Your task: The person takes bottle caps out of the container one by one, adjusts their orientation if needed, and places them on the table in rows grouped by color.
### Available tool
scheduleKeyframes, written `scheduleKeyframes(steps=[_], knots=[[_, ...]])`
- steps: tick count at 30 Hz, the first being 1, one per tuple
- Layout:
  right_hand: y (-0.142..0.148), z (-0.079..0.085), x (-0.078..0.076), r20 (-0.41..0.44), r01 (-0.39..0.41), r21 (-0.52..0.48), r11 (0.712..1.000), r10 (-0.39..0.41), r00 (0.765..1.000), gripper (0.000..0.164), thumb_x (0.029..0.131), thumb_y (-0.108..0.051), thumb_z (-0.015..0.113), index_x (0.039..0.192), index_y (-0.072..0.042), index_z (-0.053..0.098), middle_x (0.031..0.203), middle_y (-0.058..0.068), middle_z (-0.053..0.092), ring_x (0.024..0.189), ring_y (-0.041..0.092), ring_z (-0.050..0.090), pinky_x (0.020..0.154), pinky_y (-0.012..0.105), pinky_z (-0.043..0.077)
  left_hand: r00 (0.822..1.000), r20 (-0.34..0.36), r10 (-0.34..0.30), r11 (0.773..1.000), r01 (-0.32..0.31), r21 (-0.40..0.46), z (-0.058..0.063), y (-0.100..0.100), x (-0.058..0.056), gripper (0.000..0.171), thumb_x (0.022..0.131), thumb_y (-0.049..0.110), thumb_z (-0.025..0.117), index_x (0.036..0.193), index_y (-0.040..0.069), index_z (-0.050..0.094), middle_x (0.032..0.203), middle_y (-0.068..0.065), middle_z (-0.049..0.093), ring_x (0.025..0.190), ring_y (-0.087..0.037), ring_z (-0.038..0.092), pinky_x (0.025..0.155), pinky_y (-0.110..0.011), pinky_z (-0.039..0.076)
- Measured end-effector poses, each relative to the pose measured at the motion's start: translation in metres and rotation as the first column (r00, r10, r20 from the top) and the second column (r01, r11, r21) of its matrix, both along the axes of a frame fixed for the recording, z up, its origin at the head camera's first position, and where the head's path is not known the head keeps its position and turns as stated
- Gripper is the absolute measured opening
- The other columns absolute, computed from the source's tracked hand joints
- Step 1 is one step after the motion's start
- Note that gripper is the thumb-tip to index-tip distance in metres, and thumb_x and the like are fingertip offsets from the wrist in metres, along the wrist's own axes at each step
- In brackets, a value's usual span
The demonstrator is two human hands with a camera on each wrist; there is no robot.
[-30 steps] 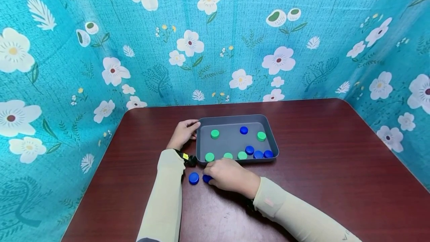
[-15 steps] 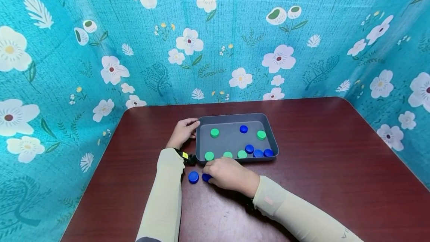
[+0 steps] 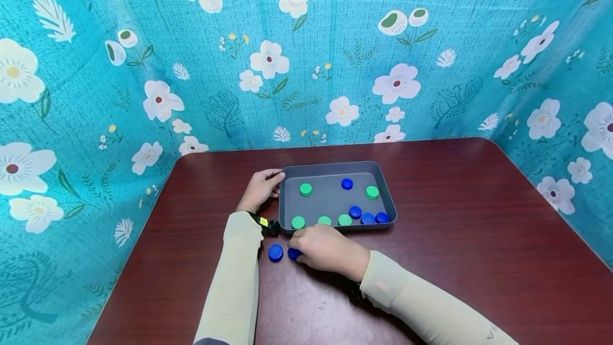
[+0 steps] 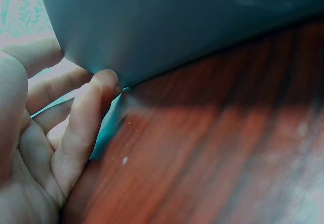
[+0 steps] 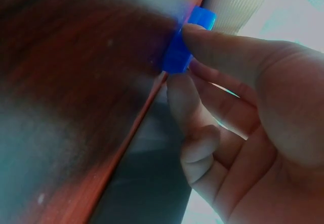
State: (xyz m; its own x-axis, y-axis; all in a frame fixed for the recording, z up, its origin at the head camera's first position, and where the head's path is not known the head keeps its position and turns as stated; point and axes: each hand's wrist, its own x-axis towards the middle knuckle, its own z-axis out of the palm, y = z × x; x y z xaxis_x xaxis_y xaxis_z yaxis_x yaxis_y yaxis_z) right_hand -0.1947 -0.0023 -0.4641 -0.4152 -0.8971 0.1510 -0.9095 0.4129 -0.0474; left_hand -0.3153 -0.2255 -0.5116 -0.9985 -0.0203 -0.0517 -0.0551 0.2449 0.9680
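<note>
Beside the grey tray [image 3: 330, 169], my left hand [image 3: 259, 189] holds its far left corner. In the left wrist view, one fingertip of it lies against the wall and other fingers reach the edge. My right hand [image 3: 325, 249] pinches a blue bottle cap [image 5: 178, 49] between thumb and fingers, just in front of the tray's near wall. From above, that hand covers part of the cap. Another blue bottle cap [image 3: 275, 253] lies on the table to its left. Inside the tray are several green bottle caps [image 3: 305, 190] and several blue ones, mostly along the near side.
The dark red wooden table [image 3: 445, 206] extends on both sides of the tray. A blue flowered cloth [image 3: 306, 68] hangs behind its far edge. My left forearm [image 3: 230, 276] lies left of the loose blue cap.
The head view has shifted very slightly. Both hands, the tray and the caps stay in the same places.
</note>
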Motion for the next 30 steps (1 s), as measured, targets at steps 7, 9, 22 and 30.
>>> scheduleKeyframes(steps=[7,9,22,30], knots=[[0.000,0.004,-0.001,0.003,0.014,0.000,1.000,-0.014,1.000,0.017,0.082,-0.026,0.080,0.094,-0.018,0.071,0.089,-0.008,0.065,0.076,0.010,0.064,0.061,0.028,0.052,1.000,-0.001,-0.009,1.000,0.009,-0.009,0.006,-0.001,-0.001,0.039,0.094,0.040,0.065,0.124,0.014,0.067,0.094,-0.012,0.067,0.069,-0.024,0.064,0.064,-0.034,0.057],[-0.001,0.004,-0.002,0.004,0.020,-0.003,1.000,-0.020,1.000,0.018,0.082,-0.027,0.079,0.095,-0.018,0.071,0.089,-0.008,0.065,0.076,0.009,0.064,0.061,0.028,0.052,1.000,0.002,-0.008,1.000,0.008,-0.011,0.007,-0.001,-0.001,0.039,0.094,0.039,0.065,0.124,0.014,0.067,0.093,-0.013,0.067,0.069,-0.025,0.064,0.063,-0.034,0.057],[0.003,0.011,0.000,0.039,0.037,0.008,0.999,-0.037,0.999,0.018,0.084,-0.029,0.077,0.097,-0.017,0.072,0.085,-0.008,0.063,0.070,0.006,0.060,0.057,0.026,0.049,1.000,-0.004,-0.004,1.000,0.004,-0.007,0.003,0.000,0.002,0.039,0.094,0.039,0.064,0.125,0.015,0.066,0.094,-0.012,0.067,0.069,-0.025,0.064,0.063,-0.034,0.056],[0.013,0.014,-0.003,0.084,0.035,-0.025,0.999,-0.033,0.996,0.014,0.088,-0.027,0.073,0.097,-0.016,0.073,0.083,-0.009,0.063,0.073,0.005,0.060,0.064,0.029,0.051,1.000,-0.003,-0.002,1.000,0.002,-0.006,0.001,0.002,0.004,0.036,0.095,0.036,0.064,0.124,0.014,0.067,0.092,-0.011,0.068,0.068,-0.023,0.064,0.063,-0.033,0.056]])
